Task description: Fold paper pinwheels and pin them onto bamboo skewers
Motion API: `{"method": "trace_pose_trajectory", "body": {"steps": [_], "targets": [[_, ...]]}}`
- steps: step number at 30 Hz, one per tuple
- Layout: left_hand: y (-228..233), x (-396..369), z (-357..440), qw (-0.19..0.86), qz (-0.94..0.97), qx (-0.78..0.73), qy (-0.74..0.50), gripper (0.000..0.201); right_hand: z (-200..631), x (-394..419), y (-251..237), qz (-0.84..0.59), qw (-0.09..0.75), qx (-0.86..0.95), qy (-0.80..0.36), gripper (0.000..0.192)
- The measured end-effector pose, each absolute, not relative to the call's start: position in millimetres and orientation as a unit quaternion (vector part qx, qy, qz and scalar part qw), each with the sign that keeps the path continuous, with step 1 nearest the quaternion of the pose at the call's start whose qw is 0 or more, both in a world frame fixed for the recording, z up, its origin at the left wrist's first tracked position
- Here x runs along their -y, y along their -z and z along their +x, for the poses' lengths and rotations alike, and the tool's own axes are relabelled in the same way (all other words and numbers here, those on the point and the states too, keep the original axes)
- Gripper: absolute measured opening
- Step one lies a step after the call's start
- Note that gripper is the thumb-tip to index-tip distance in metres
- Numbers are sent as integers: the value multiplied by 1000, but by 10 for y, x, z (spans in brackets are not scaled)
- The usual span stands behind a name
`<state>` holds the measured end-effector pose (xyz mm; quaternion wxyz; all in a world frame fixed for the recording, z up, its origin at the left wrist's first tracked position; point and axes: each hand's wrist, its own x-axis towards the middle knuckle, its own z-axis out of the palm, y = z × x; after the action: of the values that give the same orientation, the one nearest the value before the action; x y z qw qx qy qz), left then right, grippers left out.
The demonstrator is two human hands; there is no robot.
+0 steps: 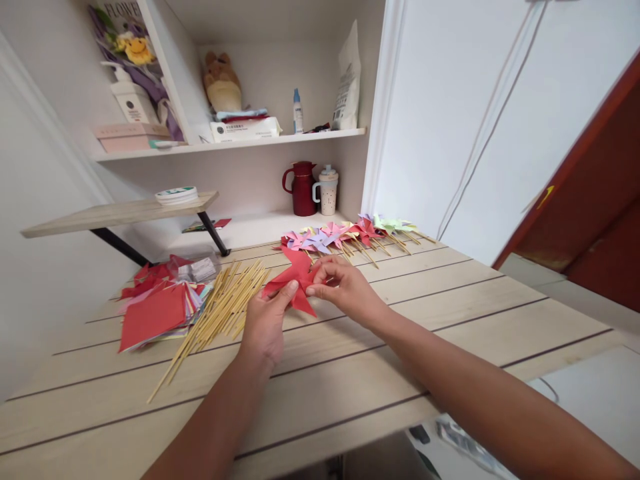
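Both hands hold a red paper pinwheel [299, 268] above the middle of the table. My left hand [267, 317] grips its lower left part, thumb on top near the centre. On the other side, my right hand [343, 288] pinches a right-hand blade between thumb and forefinger. No stick shows on this pinwheel. Just left of my left hand lies a loose pile of thin wooden sticks [227, 297]. Beyond my right hand, finished pinwheels [325, 237] in pink, purple, red and green rest in a row with their sticks pointing toward me.
Left of the sticks lie stacked coloured paper sheets [154, 317] and a clear container with small white pieces [203, 269]. A small raised shelf [120, 217] stands behind them. A dark red jug [303, 190] and a speckled cup [327, 191] stand in the back nook.
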<state>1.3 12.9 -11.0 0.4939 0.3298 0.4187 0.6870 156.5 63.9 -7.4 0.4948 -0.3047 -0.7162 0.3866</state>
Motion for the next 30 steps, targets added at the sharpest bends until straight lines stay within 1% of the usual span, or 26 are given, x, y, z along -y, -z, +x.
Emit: {"method": "trace_pose_trajectory", "body": {"steps": [4,10,17,23,30], "targets": [[101,-111,21,499,331,-417,-684,39,1563,-643,72,-307,491,708,-404,24],[114,-121,21,492,346,-418,-682,36,1557,-636,75,-316,497,705,-395,23],[115,-128,21,481,357,-430,-675,38,1563,-650,98,-307,503,708,-389,27],[112,-113,31,474,366,-439,-670,40,1557,-665,116,-309,503,708,-387,25],[128,-151,10,431,382,-477,-664,33,1551,-652,97,-309,507,716,-368,23]]}}
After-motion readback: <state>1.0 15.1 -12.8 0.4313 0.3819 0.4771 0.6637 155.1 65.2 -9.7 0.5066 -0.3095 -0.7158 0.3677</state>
